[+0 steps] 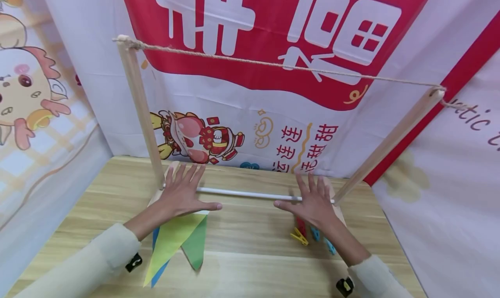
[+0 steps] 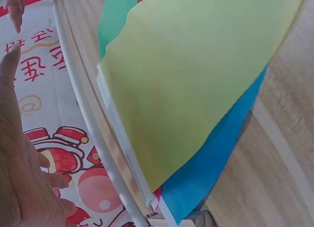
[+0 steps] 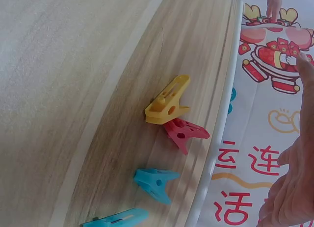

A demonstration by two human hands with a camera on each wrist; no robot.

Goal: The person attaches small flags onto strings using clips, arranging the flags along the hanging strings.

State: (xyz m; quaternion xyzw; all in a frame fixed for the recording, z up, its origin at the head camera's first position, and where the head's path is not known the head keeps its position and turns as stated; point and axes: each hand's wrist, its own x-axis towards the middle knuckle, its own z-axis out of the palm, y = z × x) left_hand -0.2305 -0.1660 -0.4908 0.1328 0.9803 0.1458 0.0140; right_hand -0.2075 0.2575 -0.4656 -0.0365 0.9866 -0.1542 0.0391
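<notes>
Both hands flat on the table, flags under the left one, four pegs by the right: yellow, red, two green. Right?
One thing is off: the two pegs are blue, not green, as the right wrist view shows beside the yellow peg and the red peg. The rest holds: left hand flat over the flags, right hand flat beside the pegs.

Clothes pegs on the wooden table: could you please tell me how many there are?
4 plastic clothes pegs beside the right hand: yellow peg, red peg, two blue pegs. Others may be hidden.

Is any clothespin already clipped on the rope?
No, the rope hangs bare; the clothespins lie on the table.
</notes>
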